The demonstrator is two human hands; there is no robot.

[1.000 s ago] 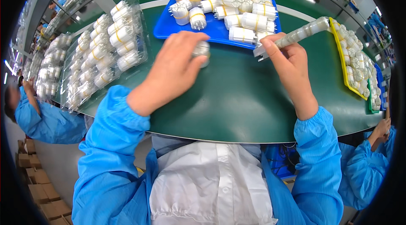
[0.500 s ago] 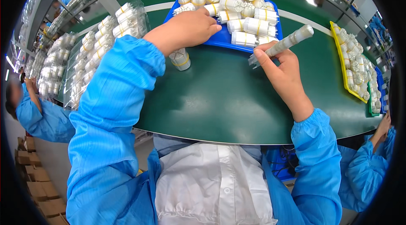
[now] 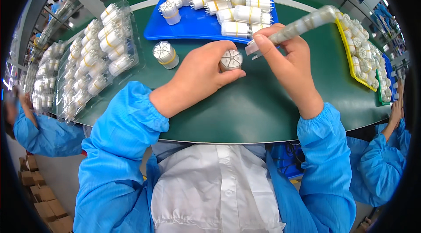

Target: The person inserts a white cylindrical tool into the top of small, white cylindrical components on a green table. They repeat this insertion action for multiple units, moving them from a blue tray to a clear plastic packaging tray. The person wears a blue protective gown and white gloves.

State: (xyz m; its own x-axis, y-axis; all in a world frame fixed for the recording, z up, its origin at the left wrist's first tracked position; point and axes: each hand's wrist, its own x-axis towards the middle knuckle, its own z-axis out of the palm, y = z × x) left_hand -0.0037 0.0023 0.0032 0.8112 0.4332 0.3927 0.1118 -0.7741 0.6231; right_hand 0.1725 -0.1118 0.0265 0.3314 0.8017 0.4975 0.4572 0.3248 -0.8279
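My left hand [image 3: 193, 70] is closed round a white cylindrical part [image 3: 231, 60], its round end with wedge-shaped segments facing up. To its right, my right hand [image 3: 291, 60] grips a long tool [image 3: 302, 26] with a thick, whitish wrapped handle. The tool's pale, narrow tip points down and left, close to the held part but apart from it. Left of my left hand, a second cylinder [image 3: 166, 56] with a yellow band stands upright on the green table. Beyond my hands, a blue tray [image 3: 188, 29] carries several more such cylinders, most lying on their sides.
Clear plastic trays [image 3: 131, 64] of white cylinders stand on the left. On the right is a yellow tray [image 3: 353, 68] of similar parts, with a green tray [image 3: 379, 88] beside it. Co-workers' blue sleeves [image 3: 48, 130] show at both sides. The table's green top [image 3: 228, 123] ends near my body.
My left hand has come back from the blue tray toward me and now holds a cylinder. The tool in my right hand now points at that part. The whole view has shifted slightly.
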